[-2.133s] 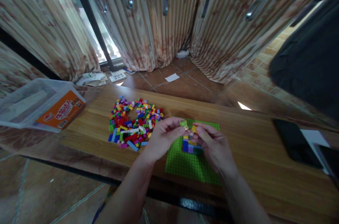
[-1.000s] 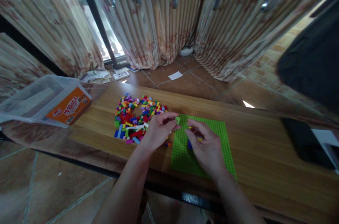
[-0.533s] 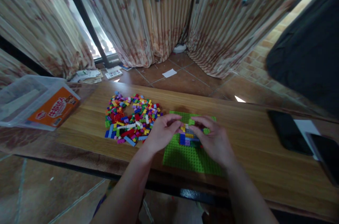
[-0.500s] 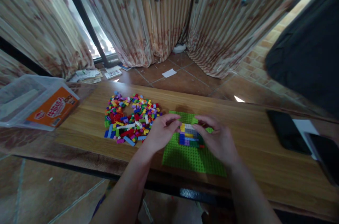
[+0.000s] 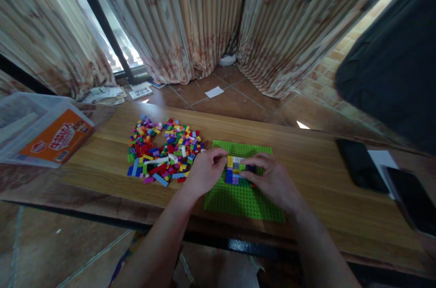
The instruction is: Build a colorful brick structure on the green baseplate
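Note:
A green studded baseplate lies on the wooden table, with a patch of joined toy bricks in yellow, white, blue, purple and green on it. At the patch's left edge is my left hand, thumb and forefinger pinched together; whatever may be between them is hidden. My right hand reaches over the patch from the right. Its thumb and forefinger close on a small lime-green brick above the middle of the patch. The right fingers cover the patch's right side.
A heap of loose coloured bricks spreads left of the baseplate. A clear plastic box with an orange label stands at the table's left end. Two dark phone-like slabs and a white paper lie at the right.
My right hand has moved left and down onto the patch, and a lime-green brick now shows between its fingertips. My left hand stays pinched by the left edge. The view has shifted slightly.

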